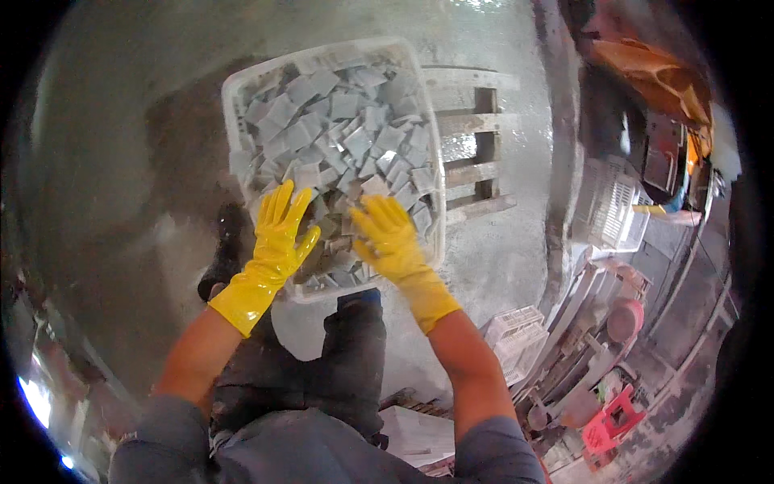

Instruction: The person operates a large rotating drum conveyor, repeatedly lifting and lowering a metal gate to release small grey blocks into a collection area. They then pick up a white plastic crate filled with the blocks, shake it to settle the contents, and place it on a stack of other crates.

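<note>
Both my hands wear long yellow rubber gloves, wet and shiny. My left hand (282,222) is over the near left side of a large white plastic crate (230,105), its fingers stretched out and the thumb apart. Toward the near right side, my right hand (389,234) is also open, palm down, slightly blurred. The crate holds a heap of small flat grey tiles (330,133), lying at all angles. A pinkish tile (375,185) shows just beyond my right fingertips. Whether the fingers touch the tiles I cannot tell. Nothing shows gripped in either hand.
The crate sits beside a wooden pallet (472,123) on a wet concrete floor (492,36). On the right are white plastic baskets (617,214), a smaller white crate (516,343) and a red plastic stool (613,423). My boot (226,250) stands left of the crate.
</note>
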`<state>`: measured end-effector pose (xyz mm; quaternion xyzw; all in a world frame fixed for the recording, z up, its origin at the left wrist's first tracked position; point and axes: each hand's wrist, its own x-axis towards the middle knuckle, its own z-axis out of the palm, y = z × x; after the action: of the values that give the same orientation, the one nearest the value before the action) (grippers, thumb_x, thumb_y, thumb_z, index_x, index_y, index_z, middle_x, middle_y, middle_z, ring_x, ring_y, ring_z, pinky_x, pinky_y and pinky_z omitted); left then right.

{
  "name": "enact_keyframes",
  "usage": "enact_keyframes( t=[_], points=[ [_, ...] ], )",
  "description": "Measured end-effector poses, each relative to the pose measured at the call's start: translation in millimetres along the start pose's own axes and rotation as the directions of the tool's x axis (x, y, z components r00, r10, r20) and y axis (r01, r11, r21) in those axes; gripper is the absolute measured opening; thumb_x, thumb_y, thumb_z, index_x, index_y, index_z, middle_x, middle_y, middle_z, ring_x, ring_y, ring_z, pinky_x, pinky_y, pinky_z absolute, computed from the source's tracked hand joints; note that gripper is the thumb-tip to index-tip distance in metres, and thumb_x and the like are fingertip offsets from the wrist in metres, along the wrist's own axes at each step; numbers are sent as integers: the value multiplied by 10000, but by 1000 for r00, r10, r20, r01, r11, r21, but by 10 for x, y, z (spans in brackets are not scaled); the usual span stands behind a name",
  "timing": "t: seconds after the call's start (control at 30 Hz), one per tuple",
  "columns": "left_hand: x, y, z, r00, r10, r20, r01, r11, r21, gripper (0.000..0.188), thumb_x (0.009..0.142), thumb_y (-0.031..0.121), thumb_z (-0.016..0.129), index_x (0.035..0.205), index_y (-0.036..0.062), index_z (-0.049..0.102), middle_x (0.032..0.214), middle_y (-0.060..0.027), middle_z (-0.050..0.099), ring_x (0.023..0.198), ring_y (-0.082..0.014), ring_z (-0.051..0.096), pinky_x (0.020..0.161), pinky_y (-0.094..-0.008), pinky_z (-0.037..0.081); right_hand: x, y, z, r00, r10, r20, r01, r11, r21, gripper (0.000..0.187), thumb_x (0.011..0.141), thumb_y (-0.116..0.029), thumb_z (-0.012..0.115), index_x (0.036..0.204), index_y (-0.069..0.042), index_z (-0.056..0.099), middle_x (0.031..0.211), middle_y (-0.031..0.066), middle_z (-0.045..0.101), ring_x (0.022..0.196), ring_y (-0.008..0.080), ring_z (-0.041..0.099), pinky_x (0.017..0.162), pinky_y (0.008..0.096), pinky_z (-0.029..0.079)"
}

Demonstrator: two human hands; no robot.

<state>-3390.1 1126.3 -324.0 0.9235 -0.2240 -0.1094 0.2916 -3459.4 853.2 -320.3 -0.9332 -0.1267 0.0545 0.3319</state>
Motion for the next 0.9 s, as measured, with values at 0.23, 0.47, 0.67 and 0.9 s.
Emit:
enact_keyframes(
  t=[0.23, 0.47, 0.67, 0.9],
  points=[
    [135, -1139, 214, 821, -505, -268, 440, 857, -267, 776, 964, 258, 758, 1618, 70, 385, 1637, -268, 399, 1505, -469, 379, 1260, -467, 304, 107, 616, -136, 785, 511, -351, -468, 860, 204, 691, 906, -216, 792, 1517, -30, 530, 1537, 265, 518, 1422, 448, 488, 1206, 517, 371],
    [-330, -272, 487, 952, -199, -232, 186, 980, -76, 770, 873, 342, 796, 1546, 99, 512, 1621, -258, 412, 1514, -476, 355, 1242, -568, 304, 335, -287, 540, 913, 262, -312, -268, 963, 22, 674, 934, -275, 771, 1533, -77, 536, 1535, 276, 519, 1422, 464, 483, 1214, 534, 352],
    [-915, 55, 333, 999, -35, -15, 17, 759, -650, 822, 816, 273, 825, 1545, 90, 494, 1593, -255, 436, 1466, -517, 390, 1236, -604, 297, 1189, -1206, 677, 997, 65, -49, -73, 982, -173, 681, 908, -289, 752, 1540, -138, 545, 1544, 248, 526, 1429, 462, 470, 1218, 553, 333],
    [-1747, -1555, -1387, 969, 126, 212, -27, 909, -417, 683, 822, 227, 830, 1449, 94, 593, 1494, -211, 571, 1410, -438, 503, 1203, -540, 386, 452, -1486, 762, 891, 207, 403, 127, 739, -661, 762, 828, -316, 776, 1541, -189, 536, 1584, 211, 482, 1428, 439, 465, 1216, 561, 334]
  ],
)
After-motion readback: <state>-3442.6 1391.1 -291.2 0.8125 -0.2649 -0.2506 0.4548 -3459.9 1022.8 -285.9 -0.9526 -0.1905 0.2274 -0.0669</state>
